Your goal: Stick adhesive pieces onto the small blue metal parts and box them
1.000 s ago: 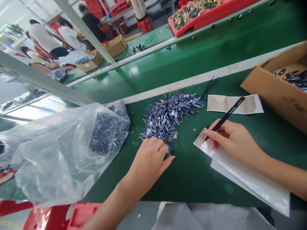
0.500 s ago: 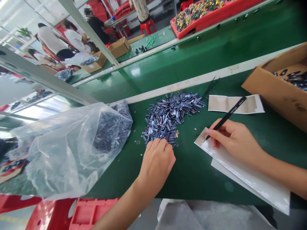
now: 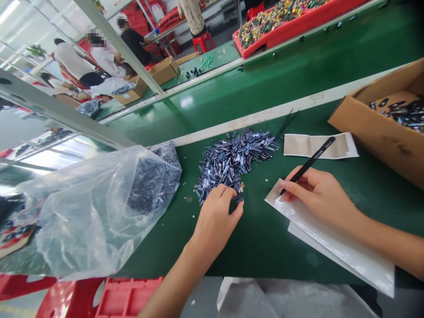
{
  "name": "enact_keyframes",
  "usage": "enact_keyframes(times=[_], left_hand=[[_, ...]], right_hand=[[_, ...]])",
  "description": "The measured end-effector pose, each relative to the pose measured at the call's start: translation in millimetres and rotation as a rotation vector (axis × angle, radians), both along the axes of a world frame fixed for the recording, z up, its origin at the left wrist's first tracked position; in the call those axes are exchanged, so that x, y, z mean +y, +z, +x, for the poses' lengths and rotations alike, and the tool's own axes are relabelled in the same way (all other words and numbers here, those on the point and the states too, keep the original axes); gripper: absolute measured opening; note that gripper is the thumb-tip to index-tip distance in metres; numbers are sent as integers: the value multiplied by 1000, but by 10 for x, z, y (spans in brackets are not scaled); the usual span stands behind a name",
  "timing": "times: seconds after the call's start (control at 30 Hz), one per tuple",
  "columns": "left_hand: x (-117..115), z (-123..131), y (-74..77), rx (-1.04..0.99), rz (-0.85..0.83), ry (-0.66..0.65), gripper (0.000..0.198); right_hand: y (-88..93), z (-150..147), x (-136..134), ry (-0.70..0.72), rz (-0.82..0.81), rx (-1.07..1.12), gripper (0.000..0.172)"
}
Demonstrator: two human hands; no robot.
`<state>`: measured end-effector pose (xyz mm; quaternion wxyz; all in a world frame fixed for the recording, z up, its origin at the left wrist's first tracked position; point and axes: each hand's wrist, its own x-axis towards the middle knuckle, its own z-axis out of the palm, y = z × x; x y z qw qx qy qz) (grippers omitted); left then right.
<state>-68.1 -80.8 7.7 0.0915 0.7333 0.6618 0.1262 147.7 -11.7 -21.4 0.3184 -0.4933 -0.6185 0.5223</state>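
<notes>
My left hand (image 3: 218, 212) is at the near edge of a pile of small shiny dark-blue plastic pieces (image 3: 228, 161). Between its thumb and index finger sits one dark plastic piece (image 3: 237, 200). Black tweezers (image 3: 309, 162) are gripped in my right hand (image 3: 318, 194), pen-like, their tips down at the left end of a white glossy sheet (image 3: 326, 236). That sheet has a beige strip at its tip, and part of it lies under my right hand and forearm. Another pale sheet (image 3: 298, 232) shows beneath it.
A clear plastic bag (image 3: 89, 216) of dark pieces lies at left. Beyond my right hand are a beige-and-white strip (image 3: 318, 145) and a cardboard box (image 3: 380, 137). A second pair of tweezers (image 3: 287, 123) lies behind the pile. A red tray (image 3: 274, 42) stands across the belt; people work farther back.
My left hand has turned and its thumb and index finger have parted around a dark piece, now visible. My right hand keeps the tweezers at the sheet's end. The view has shifted slightly.
</notes>
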Motion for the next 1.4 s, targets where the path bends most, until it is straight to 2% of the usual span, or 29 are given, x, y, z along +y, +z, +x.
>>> enact_keyframes(times=[0.37, 0.43, 0.5, 0.57, 0.63, 0.7, 0.77, 0.9, 1.17, 1.4], left_hand=[[-22, -43, 46, -82, -128, -40, 10], [0, -2, 68, -153, -160, -27, 10], [31, 77, 70, -353, -207, 6, 9], [76, 186, 38, -663, -296, 65, 4], [132, 306, -26, -942, -412, 132, 12], [188, 408, -99, -1100, -534, 181, 14], [228, 474, -157, -1172, -611, 213, 11], [244, 503, -185, -1232, -671, 235, 13], [247, 481, -128, -1204, -687, 216, 11], [251, 457, -155, -1194, -700, 212, 15]], right_hand=[[14, 4, -9, -16, -17, 3, 19], [25, 7, -7, -25, -19, 15, 19], [39, 10, -2, -31, -26, 38, 20], [55, 14, 2, -30, -33, 72, 20], [71, 18, 3, -11, -34, 102, 19], [86, 20, 2, 15, -22, 115, 19], [93, 18, -2, 35, -4, 105, 19], [84, 10, -16, 62, 47, 77, 16], [60, 5, -54, 70, 157, 12, 11], [10, 19, -57, 90, 258, -33, 9]])
